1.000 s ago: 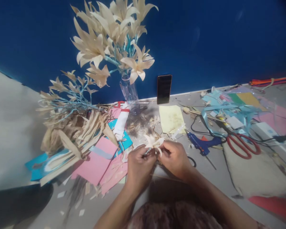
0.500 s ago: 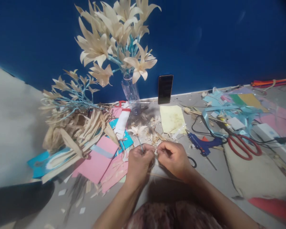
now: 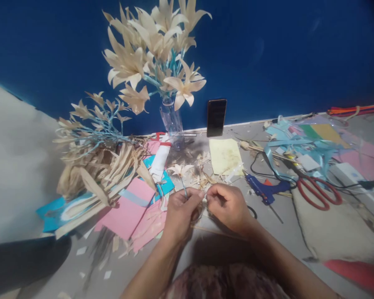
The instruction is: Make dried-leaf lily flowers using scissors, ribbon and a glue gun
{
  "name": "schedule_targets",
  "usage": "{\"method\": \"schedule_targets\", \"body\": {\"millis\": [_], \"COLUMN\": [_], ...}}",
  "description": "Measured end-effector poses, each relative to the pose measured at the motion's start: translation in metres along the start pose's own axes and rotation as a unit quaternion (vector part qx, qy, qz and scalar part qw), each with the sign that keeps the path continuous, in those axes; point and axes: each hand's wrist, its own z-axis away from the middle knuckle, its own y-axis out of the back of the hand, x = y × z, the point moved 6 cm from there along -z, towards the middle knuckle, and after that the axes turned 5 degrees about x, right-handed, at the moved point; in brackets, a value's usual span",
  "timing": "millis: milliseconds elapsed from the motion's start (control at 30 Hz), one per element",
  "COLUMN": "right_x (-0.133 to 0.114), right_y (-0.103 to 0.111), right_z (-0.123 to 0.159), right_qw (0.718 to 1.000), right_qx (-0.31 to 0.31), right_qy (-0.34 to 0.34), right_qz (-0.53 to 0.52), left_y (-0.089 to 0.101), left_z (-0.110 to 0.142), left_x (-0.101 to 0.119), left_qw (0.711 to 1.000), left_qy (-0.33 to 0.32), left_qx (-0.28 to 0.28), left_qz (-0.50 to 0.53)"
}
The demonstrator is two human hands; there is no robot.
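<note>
A small cream artificial flower (image 3: 181, 169) stands up from my left hand (image 3: 182, 209), its thin blue stem pinched between the closed fingers. Right beside it, my right hand (image 3: 229, 207) is closed in a pinch, thumb and forefinger almost meeting the left fingertips. Something tiny and pale shows between the two hands, too small to name. Beyond the hands lie cream scraps (image 3: 202, 168). A blue glue gun (image 3: 264, 187) rests to the right of my right hand.
A clear bottle (image 3: 172, 124) holds large cream flowers (image 3: 156, 37). A phone (image 3: 216, 117) leans on the blue wall. Yellow paper (image 3: 226, 155), red-handled scissors (image 3: 319, 192), pink paper (image 3: 127, 211), dried husk strips (image 3: 112, 174) and smaller flowers (image 3: 96, 118) lie around.
Both hands stay together with only slight finger movement. The left thumb looks straighter, reaching toward the right fingertips. The flower remains in the left hand.
</note>
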Motion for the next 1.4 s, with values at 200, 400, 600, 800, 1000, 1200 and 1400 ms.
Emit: {"method": "schedule_targets", "body": {"millis": [200,400,600,800,1000,1200,1400], "right_x": [-0.001,0.000,-0.006,-0.005,-0.007,-0.002,-0.015], "right_y": [-0.001,0.004,0.006,0.010,0.019,0.025,0.019], "right_z": [0.001,0.004,0.007,0.012,0.015,0.017,0.012], "right_qw": [1.000,0.992,0.977,0.970,0.967,0.971,0.972], "right_qx": [-0.012,-0.046,-0.042,-0.018,-0.025,-0.022,-0.022], "right_qy": [-0.003,-0.074,-0.137,-0.157,-0.158,-0.151,-0.124], "right_qz": [-0.014,-0.092,-0.157,-0.186,-0.197,-0.183,-0.197], "left_y": [0.000,0.003,0.002,0.000,0.000,0.009,0.005], "left_z": [-0.002,0.001,0.024,0.026,0.019,0.022,0.027], "left_x": [0.003,0.010,0.031,0.020,0.012,0.024,0.023], "left_qw": [0.998,0.999,0.965,0.987,0.995,0.993,0.995], "left_qy": [0.018,-0.023,-0.184,-0.125,-0.027,-0.041,-0.065], "left_qx": [0.011,0.031,0.110,0.054,-0.016,0.000,0.028], "left_qz": [0.056,0.031,-0.149,-0.082,0.099,0.109,0.072]}}
